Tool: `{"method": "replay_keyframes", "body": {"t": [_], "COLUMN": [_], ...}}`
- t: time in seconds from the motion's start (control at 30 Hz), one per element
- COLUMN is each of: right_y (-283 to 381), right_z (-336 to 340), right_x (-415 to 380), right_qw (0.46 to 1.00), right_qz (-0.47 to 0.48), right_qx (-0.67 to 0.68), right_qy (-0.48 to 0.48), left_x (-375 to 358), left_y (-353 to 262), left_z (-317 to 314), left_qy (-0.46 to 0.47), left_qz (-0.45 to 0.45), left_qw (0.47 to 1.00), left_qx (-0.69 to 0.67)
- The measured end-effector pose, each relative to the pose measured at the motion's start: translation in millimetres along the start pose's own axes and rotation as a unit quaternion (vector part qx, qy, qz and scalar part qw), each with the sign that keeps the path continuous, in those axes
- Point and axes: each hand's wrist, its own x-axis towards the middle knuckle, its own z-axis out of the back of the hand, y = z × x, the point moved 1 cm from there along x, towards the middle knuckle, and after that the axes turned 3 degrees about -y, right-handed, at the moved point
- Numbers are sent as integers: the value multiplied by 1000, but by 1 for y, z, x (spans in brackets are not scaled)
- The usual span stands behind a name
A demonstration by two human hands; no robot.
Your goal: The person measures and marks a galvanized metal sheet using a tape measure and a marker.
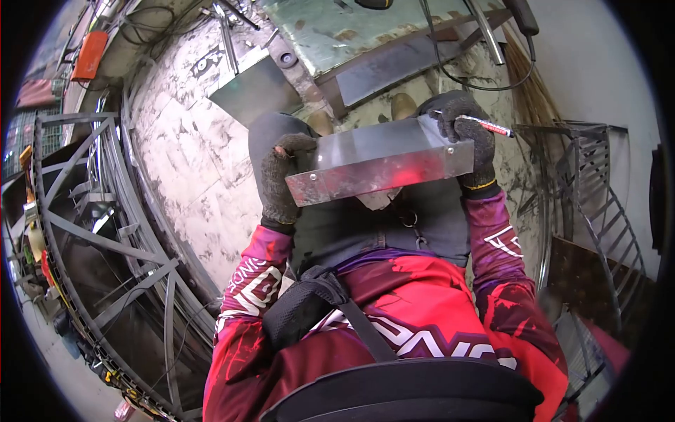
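A bent sheet-metal piece (380, 172), shiny with a rivet near each end, is held level above my lap. My left hand (281, 176), in a dark knit glove, grips its left end with the thumb over the top edge. Around its right end is my right hand (478, 133), gloved the same way, which also keeps a marker pen (486, 126) with a white and red barrel between its fingers. The pen's tip is hidden by the glove. Parts of both hands' fingers are out of sight behind the metal.
Ahead stands a worn green-topped table (316, 42). A flat metal sheet (256, 91) leans near my feet on the stained floor (176, 148). Metal frame racks (105, 239) line the left side, and a barred metal frame (608, 211) stands right. A cable (485, 88) hangs by the table.
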Motion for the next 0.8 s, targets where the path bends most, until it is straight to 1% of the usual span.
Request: {"method": "replay_keyframes", "body": {"t": [0.03, 0.07, 0.1, 0.13, 0.17, 0.2, 0.23, 0.27, 0.3, 0.33, 0.37, 0.4, 0.43, 0.47, 0.53, 0.57, 0.6, 0.63, 0.7, 0.77, 0.8], "right_y": [-2, -3, -3, 1, -3, -2, -1, -1, 0, 11, 27, 39, 34, 58, 89, 101, 112, 120, 128, 130, 125], "right_z": [1, 3, 5, -3, -13, -9, -6, -6, -14, -33, -52, -65, -47, -69, -101, -105, -107, -110, -114, -116, -118], "right_x": [1, 4, 8, 9, 5, 5, 9, 12, 8, 15, 23, 32, 51, 61, 66, 73, 78, 80, 77, 71, 66], "right_qw": [1000, 1000, 999, 997, 994, 994, 981, 903, 883, 882, 820, 745, 856, 795, 693, 689, 668, 648, 635, 625, 641], "right_qz": [8, 9, 10, 13, 40, 45, 133, 213, 215, 220, 268, 316, 242, 238, 394, 409, 404, 397, 408, 411, 423], "right_qx": [20, 16, 37, 56, 104, 100, -142, -374, -418, -417, -506, -587, -456, -558, -604, -599, -624, -650, -656, -663, -640], "right_qy": [13, 10, 26, 43, 14, 11, 9, 9, -11, -8, -10, -14, -31, -19, -6, -5, -7, -12, -22, -29, -22], "left_x": [1, 2, 2, 3, 5, 6, 6, 9, 15, 25, 49, 60, 69, 78, 96, 102, 106, 108, 108, 105, 103], "left_y": [3, 8, 11, 13, 13, 14, 15, 24, 38, 36, 21, -1, -25, -45, -79, -95, -108, -114, -118, -119, -119], "left_z": [1, 4, 5, 7, 9, 11, 15, 17, 21, 22, 37, 30, 19, 11, 3, 0, -2, -6, -13, -10, -6], "left_qy": [2, -15, -30, -24, -1, 23, 16, 19, -59, -139, 9, 10, -13, -33, -39, 20, 80, 85, -4, 12, 26], "left_qz": [1, 27, 54, 58, 63, 66, 99, 95, 86, 78, 76, 67, 105, 141, 78, 70, 65, 56, 38, 36, 37], "left_qw": [1000, 999, 994, 994, 990, 985, 980, 980, 981, 975, 990, 990, 978, 961, 967, 959, 947, 947, 973, 974, 974], "left_qx": [-3, -45, -87, -92, -126, -157, -173, -175, -165, -155, -120, -120, -179, -237, -239, -274, -305, -305, -226, -224, -222]}}
